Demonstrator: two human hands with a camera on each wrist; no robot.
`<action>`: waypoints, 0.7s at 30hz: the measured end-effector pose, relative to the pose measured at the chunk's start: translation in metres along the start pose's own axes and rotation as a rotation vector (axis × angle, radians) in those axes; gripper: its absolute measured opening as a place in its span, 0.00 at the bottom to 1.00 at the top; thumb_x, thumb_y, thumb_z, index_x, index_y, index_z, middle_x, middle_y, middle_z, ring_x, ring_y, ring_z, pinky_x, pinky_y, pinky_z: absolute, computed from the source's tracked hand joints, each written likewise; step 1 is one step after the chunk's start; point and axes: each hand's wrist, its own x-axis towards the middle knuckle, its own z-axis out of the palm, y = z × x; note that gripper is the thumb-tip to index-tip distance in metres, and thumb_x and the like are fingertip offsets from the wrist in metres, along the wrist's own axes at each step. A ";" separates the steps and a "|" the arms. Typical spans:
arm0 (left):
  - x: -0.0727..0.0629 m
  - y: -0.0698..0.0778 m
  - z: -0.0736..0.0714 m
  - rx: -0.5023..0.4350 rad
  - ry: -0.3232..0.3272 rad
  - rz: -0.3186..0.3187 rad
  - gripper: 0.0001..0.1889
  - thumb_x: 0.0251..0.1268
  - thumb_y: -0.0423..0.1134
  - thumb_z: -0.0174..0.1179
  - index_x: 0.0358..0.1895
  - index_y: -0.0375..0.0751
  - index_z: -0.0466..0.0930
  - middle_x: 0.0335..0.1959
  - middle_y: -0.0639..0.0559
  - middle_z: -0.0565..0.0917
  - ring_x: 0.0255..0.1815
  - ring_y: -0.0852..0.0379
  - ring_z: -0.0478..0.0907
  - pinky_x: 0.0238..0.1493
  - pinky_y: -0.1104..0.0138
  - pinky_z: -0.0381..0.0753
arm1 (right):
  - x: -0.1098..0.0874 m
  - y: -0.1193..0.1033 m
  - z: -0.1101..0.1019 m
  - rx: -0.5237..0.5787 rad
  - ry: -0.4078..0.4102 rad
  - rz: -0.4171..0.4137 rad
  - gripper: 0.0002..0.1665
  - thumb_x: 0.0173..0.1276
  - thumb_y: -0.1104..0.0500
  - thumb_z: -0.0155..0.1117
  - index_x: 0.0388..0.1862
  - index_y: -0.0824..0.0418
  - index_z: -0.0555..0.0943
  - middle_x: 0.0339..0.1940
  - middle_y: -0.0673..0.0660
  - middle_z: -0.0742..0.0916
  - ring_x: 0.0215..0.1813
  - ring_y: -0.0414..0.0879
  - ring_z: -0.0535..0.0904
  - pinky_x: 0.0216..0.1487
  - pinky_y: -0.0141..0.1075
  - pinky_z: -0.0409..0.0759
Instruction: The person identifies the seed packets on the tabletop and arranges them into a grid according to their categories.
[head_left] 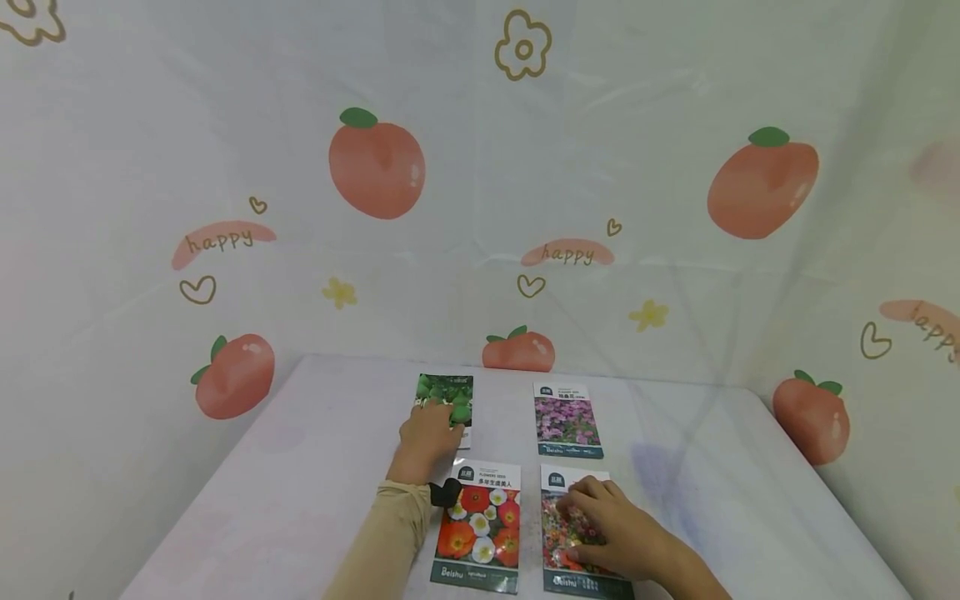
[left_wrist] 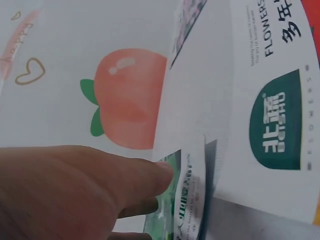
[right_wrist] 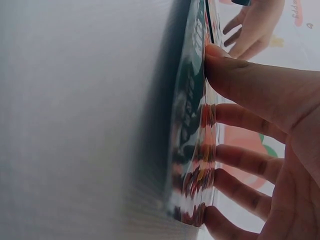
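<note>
Four seed packets lie face up on the white table. My left hand (head_left: 426, 440) rests on the green-leaf seed packet (head_left: 454, 390) at the back left, covering its middle. In the left wrist view, fingers (left_wrist: 135, 182) touch the face of that packet. My right hand (head_left: 626, 529) lies on the front right packet (head_left: 588, 583), printed with small mixed flowers. The right wrist view has its thumb and spread fingertips pressing on the glossy surface. A poppy packet (head_left: 480, 533) with red and white blooms lies at the front left, beside my left wrist. Behind my right hand is a purple-flower packet (head_left: 567, 421).
The packets lie on a pale tablecloth (head_left: 300, 500). A white curtain (head_left: 465, 275) printed with peaches, hearts and "happy" hangs behind and at both sides of the table. A black strap (head_left: 446, 492) is at my left wrist.
</note>
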 end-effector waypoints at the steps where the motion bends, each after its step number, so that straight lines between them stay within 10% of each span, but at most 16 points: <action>1: 0.000 0.000 -0.001 0.001 -0.006 0.002 0.22 0.73 0.45 0.64 0.64 0.38 0.85 0.65 0.34 0.82 0.64 0.29 0.78 0.55 0.35 0.83 | 0.000 0.000 0.000 -0.002 0.000 0.002 0.27 0.65 0.39 0.78 0.62 0.40 0.82 0.63 0.48 0.78 0.65 0.55 0.72 0.62 0.63 0.80; 21: 0.002 -0.004 -0.003 0.012 -0.044 0.014 0.20 0.66 0.44 0.67 0.58 0.38 0.87 0.57 0.36 0.85 0.58 0.31 0.81 0.49 0.37 0.84 | 0.000 0.002 0.002 -0.002 -0.002 0.011 0.29 0.66 0.39 0.78 0.63 0.40 0.82 0.64 0.48 0.77 0.64 0.53 0.71 0.61 0.62 0.81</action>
